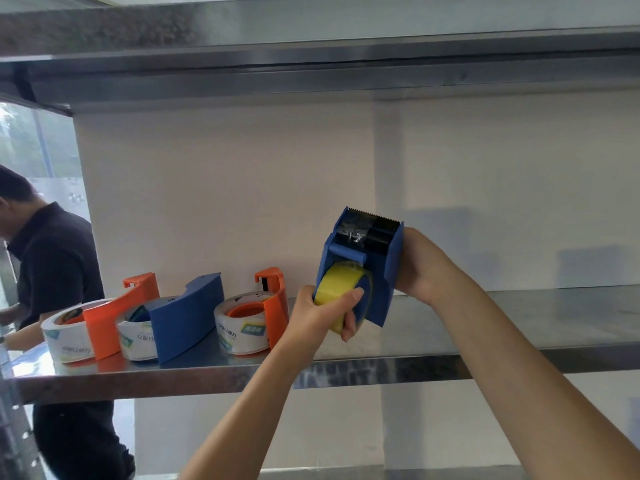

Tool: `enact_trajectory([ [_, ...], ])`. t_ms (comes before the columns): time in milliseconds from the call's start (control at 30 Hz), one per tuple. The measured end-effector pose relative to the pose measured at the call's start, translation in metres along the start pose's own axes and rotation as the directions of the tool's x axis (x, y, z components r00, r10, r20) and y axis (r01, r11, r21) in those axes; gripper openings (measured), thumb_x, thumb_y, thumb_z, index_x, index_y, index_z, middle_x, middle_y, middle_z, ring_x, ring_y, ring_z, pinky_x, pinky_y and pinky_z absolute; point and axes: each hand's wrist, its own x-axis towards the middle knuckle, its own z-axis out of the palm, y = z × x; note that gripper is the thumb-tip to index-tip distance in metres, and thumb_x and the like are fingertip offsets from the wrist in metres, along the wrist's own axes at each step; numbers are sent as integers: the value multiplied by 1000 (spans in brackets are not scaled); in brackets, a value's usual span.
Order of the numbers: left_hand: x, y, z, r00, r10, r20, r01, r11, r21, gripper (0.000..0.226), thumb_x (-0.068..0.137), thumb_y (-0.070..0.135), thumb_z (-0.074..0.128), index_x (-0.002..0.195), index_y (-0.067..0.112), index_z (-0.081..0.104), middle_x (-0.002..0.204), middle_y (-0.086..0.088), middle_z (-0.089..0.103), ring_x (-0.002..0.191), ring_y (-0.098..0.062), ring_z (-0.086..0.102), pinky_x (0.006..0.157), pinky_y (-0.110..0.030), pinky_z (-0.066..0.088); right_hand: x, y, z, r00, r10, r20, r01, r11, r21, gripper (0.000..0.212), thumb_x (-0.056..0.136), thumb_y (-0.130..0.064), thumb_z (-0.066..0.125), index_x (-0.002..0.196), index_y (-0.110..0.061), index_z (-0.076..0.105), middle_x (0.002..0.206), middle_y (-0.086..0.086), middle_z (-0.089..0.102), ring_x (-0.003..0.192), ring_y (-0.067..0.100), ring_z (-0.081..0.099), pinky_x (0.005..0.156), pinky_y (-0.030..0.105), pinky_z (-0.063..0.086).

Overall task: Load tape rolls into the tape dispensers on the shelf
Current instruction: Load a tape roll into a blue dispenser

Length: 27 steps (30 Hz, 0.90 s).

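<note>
Over the shelf (485, 367), the right hand (420, 263) gripping the blue dispenser (381, 282) should brace it while the left hand (317, 317), fingers (349, 329) curled round the yellow roll (337, 282), seats it squarely.

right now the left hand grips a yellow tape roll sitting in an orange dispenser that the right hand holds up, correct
Not quite. The head view shows the dispenser is blue, not orange. The rest holds: the left hand grips the yellow tape roll sitting in it, and the right hand holds it up.
</note>
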Motion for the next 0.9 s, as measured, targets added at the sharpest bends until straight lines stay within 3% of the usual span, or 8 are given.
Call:
enact_trajectory([
  [100,3,-2,-4,999,-1,44,5,996,-89,47,68,42,66,45,5,49,34,-4,46,41,-20,45,64,-29,46,-7,6,7,997,-13,76,7,997,72,28,98,-25,40,103,-9,63,89,7,68,78,18,64,76,30,53],
  [233,3,-4,-10,992,-60,108,95,926,-365,38,62,41,72,41,17,52,29,3,37,36,-13,41,75,-24,51,-11,18,10,997,-57,51,57,998,-2,26,91,-31,54,97,-10,68,79,6,69,65,17,63,64,29,52],
  [367,4,-4,-12,989,-115,96,147,866,-478,34,59,36,74,41,18,52,29,3,38,33,-10,40,63,-21,52,-8,39,9,944,-330,-7,329,942,-65,22,97,-24,50,116,-27,60,83,4,70,68,16,65,61,31,54],
  [500,7,0,-10,977,-209,51,196,767,-611,33,71,27,65,45,14,49,29,1,35,31,-11,36,59,-25,51,-7,52,7,845,-534,15,528,831,-175,24,99,-22,46,111,-27,65,99,-2,73,88,17,69,74,31,55],
  [600,9,-2,-12,967,-253,21,202,720,-664,33,72,34,59,49,14,50,30,1,34,32,-11,34,60,-25,42,-3,68,3,847,-512,142,531,812,-242,41,99,-39,38,135,-25,50,121,-5,67,108,14,65,84,28,53],
  [700,10,-2,-13,965,-264,10,202,713,-671,32,73,34,58,51,13,49,31,1,35,32,-11,35,58,-25,47,-4,83,-6,851,-466,240,511,839,-183,67,87,-62,44,143,-26,39,135,-4,58,122,13,56,95,26,48],
  [800,11,-2,-13,962,-272,9,206,706,-678,32,73,35,58,52,14,48,31,2,36,33,-11,35,58,-24,42,-3,87,-9,844,-459,277,521,824,-222,85,77,-68,57,146,-25,33,141,0,51,129,18,49,107,37,41],
  [900,10,0,-11,954,-301,4,227,711,-666,31,75,36,58,56,14,50,34,2,40,35,-11,39,57,-25,43,0,88,-7,841,-477,255,536,800,-270,79,80,-59,62,146,-26,33,141,1,51,128,23,50,110,51,36],
])
